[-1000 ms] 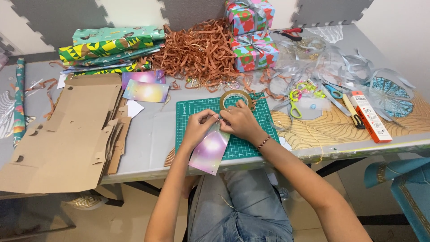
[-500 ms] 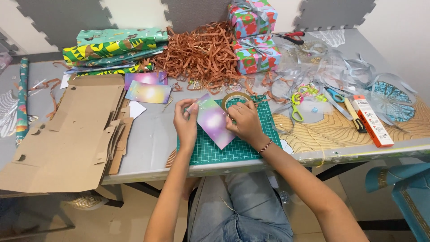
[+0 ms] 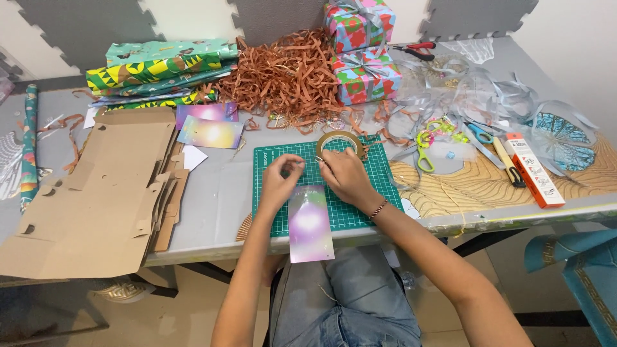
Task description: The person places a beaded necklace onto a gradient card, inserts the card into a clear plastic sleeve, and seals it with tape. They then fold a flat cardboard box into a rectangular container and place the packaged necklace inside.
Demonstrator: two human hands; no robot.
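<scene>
My left hand (image 3: 279, 180) and my right hand (image 3: 344, 177) meet over the green cutting mat (image 3: 373, 177) at the table's front. Their fingertips are pinched close together on a small thin strip that is too small to make out. Just below them an iridescent pink-and-green card (image 3: 310, 225) lies flat on the mat, its lower end hanging over the table edge. A roll of brown tape (image 3: 340, 141) stands on the mat's far edge, right behind my right hand.
Flattened cardboard (image 3: 83, 199) covers the left side. Folded wrapping paper (image 3: 154, 71), brown paper shreds (image 3: 289, 77) and two wrapped gift boxes (image 3: 366, 77) sit at the back. Two more iridescent cards (image 3: 209, 128), yellow scissors (image 3: 424, 154), a knife (image 3: 508, 160) and an orange box (image 3: 533, 170) lie nearby.
The card, held up tilted between both hands half a second ago, now lies flat on the mat. Both hands have moved to its top end with fingertips pinched together.
</scene>
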